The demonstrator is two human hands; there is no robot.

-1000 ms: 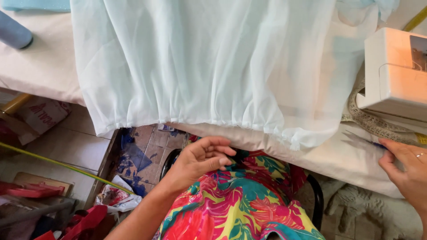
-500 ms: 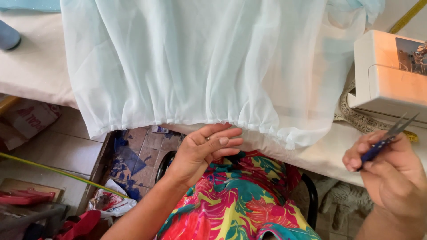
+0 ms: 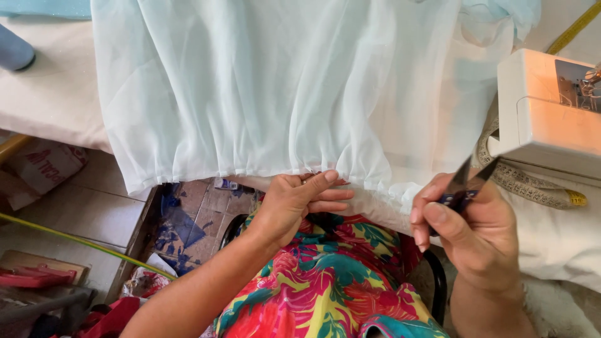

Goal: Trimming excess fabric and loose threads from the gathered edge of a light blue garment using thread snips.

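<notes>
gripping small snips, right hand has neared the gathered hem that left hand now pinches.

Bench, covered in off-white cloth. On it: sheer pale blue-green fabric draped over the front edge; cream sewing machine at right; measuring tape beneath the machine; grey-blue object at far left, partly cut off.

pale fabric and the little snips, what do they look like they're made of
Pale fabric: likely a thin sheer chiffon-like weave, matte; light shows through its soft folds and gathered hem. Snips in the right hand: blades look like dark metal.
</notes>
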